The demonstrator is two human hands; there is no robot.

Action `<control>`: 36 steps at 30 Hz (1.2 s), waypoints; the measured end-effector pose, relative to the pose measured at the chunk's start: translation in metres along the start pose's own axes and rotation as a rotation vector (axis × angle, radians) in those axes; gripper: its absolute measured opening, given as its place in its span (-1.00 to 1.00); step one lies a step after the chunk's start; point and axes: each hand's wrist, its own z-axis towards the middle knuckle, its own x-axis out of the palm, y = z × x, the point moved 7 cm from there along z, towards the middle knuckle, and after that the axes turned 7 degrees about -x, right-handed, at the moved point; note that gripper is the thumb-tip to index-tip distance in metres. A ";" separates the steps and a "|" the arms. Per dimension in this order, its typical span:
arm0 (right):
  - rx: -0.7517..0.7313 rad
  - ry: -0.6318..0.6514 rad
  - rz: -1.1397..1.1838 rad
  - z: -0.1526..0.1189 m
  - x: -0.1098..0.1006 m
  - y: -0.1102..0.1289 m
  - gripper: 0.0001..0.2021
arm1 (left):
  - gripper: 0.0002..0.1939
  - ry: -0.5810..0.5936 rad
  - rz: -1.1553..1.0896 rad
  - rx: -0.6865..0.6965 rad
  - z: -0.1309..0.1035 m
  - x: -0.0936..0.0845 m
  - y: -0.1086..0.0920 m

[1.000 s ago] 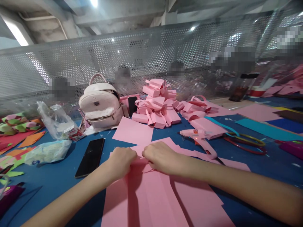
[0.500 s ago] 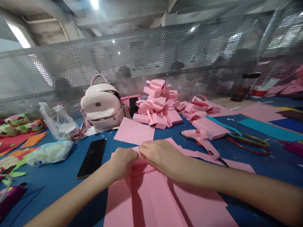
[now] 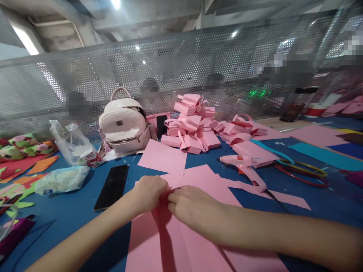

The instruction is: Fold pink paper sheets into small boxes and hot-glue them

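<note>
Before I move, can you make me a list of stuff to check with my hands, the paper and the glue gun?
1. Left hand on the pink paper: ok.
2. Right hand on it too: ok.
3. Glue gun apart from both hands: ok.
4. Glue gun off the paper scraps: not ok, its handle lies across a pink strip.
5. Black phone off the pink paper: ok.
6. Paper neat under your fingers: cannot tell, they hide it.

Above the grip the air is open. Beyond it, low flat pink paper sheets (image 3: 201,175) leave clearance, until a tall heap of folded pink paper boxes (image 3: 188,126) blocks straight ahead. Rightward, a pink plastic glue gun (image 3: 247,169) obstructs; leftward, a flat black phone (image 3: 112,187) lies low.
</note>
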 end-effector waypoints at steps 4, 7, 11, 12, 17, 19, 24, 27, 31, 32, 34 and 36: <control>-0.062 0.006 -0.162 0.001 0.006 0.005 -0.75 | -0.66 0.013 -0.017 -0.001 -0.003 0.000 0.002; -0.085 -0.017 -0.233 0.000 0.006 0.007 -0.78 | -0.68 0.037 -0.028 0.005 -0.003 0.002 0.004; -0.104 -0.034 -0.316 0.005 0.015 0.008 -0.83 | -0.69 0.045 -0.048 0.007 -0.002 0.003 0.004; -0.115 -0.051 -0.340 0.006 0.018 0.008 -0.84 | -0.69 0.042 -0.054 0.007 -0.002 0.004 0.004; -0.172 -0.113 -0.423 0.008 0.029 0.013 -0.90 | -0.71 0.017 -0.081 -0.001 -0.002 0.004 0.005; -0.171 -0.124 -0.424 0.009 0.031 0.012 -0.91 | -0.71 0.004 -0.089 -0.007 -0.002 0.004 0.007; -0.174 -0.158 -0.414 0.008 0.029 0.011 -0.92 | -0.76 -0.034 -0.118 0.017 0.001 0.008 0.013; -0.171 -0.143 -0.419 0.009 0.026 0.014 -0.88 | -0.77 -0.054 -0.136 0.036 0.002 0.011 0.017; -0.177 -0.108 -0.446 0.009 0.024 0.018 -0.90 | -0.76 -0.073 -0.150 0.037 0.002 0.012 0.018; -0.183 -0.105 -0.446 0.009 0.022 0.020 -0.92 | -0.76 -0.074 -0.152 0.034 0.002 0.012 0.018; -0.198 -0.104 -0.434 0.009 0.017 0.022 -0.95 | -0.76 -0.074 -0.156 0.029 0.001 0.011 0.017; -0.204 -0.107 -0.404 0.007 0.010 0.024 -0.97 | -0.76 -0.070 -0.156 0.023 0.000 0.010 0.016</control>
